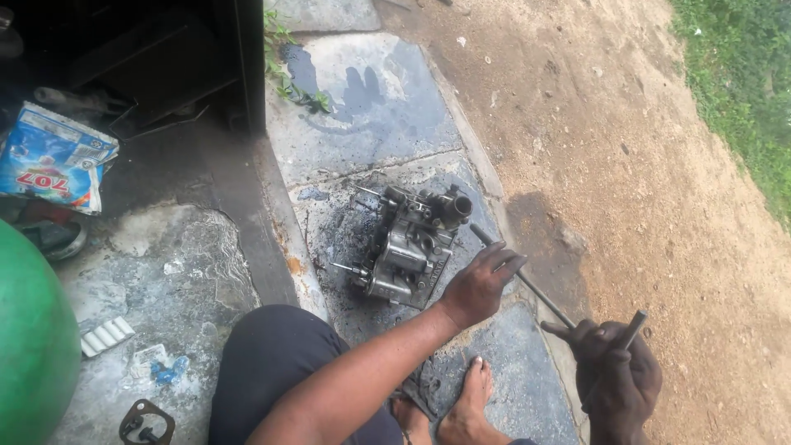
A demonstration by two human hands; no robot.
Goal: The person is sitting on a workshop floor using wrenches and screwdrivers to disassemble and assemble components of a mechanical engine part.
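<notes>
Stone slab (371, 107), oil-stained | carburetor (412, 247) is lying centre: likely heavy, rigid, greasy; take its cast body, not the protruding studs | your left hand (478, 284) is resting open beside it | your right hand (618, 375) is clenching an L-shaped rod (527, 284).

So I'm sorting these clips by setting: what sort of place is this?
Probably an outdoor roadside repair spot: a greasy engine part sits on oil-stained stone slabs beside a dirt path, and the right hand grips a metal rod.
</notes>
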